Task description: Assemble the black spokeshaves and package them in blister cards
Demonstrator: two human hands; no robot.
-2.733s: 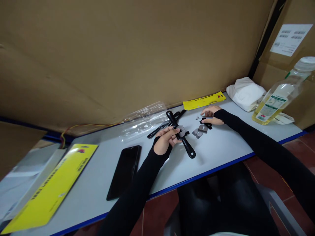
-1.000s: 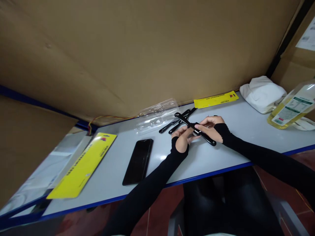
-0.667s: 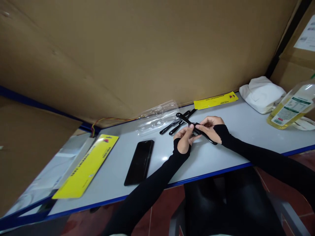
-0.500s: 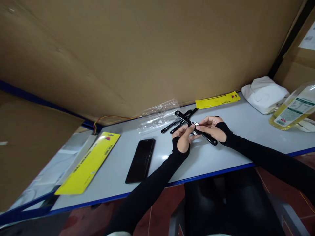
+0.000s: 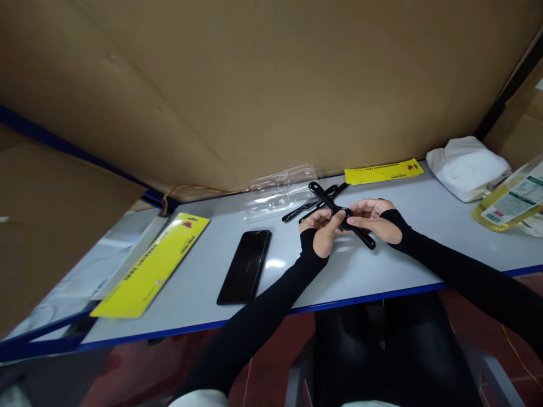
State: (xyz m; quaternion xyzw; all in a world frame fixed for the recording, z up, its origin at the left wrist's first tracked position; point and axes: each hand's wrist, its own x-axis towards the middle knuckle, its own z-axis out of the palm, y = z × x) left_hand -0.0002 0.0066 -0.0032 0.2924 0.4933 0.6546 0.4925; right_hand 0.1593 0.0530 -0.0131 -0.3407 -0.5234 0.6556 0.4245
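Note:
A glossy black spokeshave (image 5: 323,196), with a hole near each handle end, is held slantwise above the table by both hands. My left hand (image 5: 321,229) is closed around its middle from the left, the thumb on top. From the right, my right hand (image 5: 375,220) pinches the middle with thumb and fingers. A dark round part (image 5: 348,213) shows between the thumbs; fingers hide much of the centre. Just behind the left hand lie more black spokeshaves (image 5: 293,212), partly overlapping and partly covered by the hand and the held tool.
Clear plastic blister packaging (image 5: 278,195) lies at the back by the cardboard wall (image 5: 271,102). Yellow cards (image 5: 155,265) lie left and back right. A black phone (image 5: 245,267) rests left of my forearm. A white cloth bundle (image 5: 466,167) and a bottle of yellow liquid (image 5: 507,203) stand right.
The spokeshave has been turned in my hands: the bright metal at its middle no longer shows, and a dark side faces up. The camera view has shifted slightly.

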